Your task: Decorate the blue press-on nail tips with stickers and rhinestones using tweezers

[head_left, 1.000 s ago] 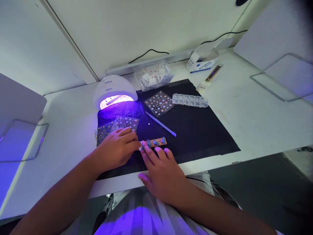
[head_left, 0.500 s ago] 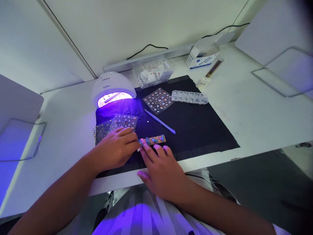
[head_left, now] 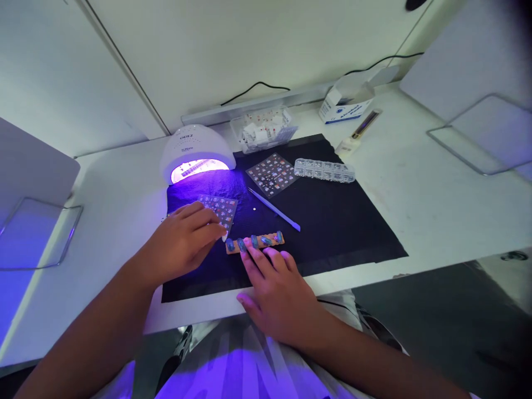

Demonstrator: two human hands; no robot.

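Observation:
Blue-green false nails [head_left: 255, 240] sit in a row on a narrow tan display strip [head_left: 231, 250] near the front of the black mat. My right hand [head_left: 278, 293] has its fingers stretched out, fingertips resting on the strip and the nails; the thumb lies apart. Just left of the strip, my left hand [head_left: 183, 244] is closed in a pinch on a small white piece [head_left: 225, 236], whose kind I cannot make out. Under and behind that hand lies a clear sticker sheet [head_left: 226, 208], partly covered. A purplish tweezers-like tool [head_left: 274, 209] lies beyond the strip.
A lit white nail lamp [head_left: 197, 147] stands at the back left of the black mat [head_left: 332, 238]. Behind are another sticker sheet [head_left: 272, 174], a clear compartment case [head_left: 324, 170], a plastic tub [head_left: 264, 130], a white bottle [head_left: 349, 145] and an open carton [head_left: 347, 105].
My left hand has moved left, away from the strip, with the white piece in its fingers, uncovering the strip's left end. My right hand keeps its place on the strip.

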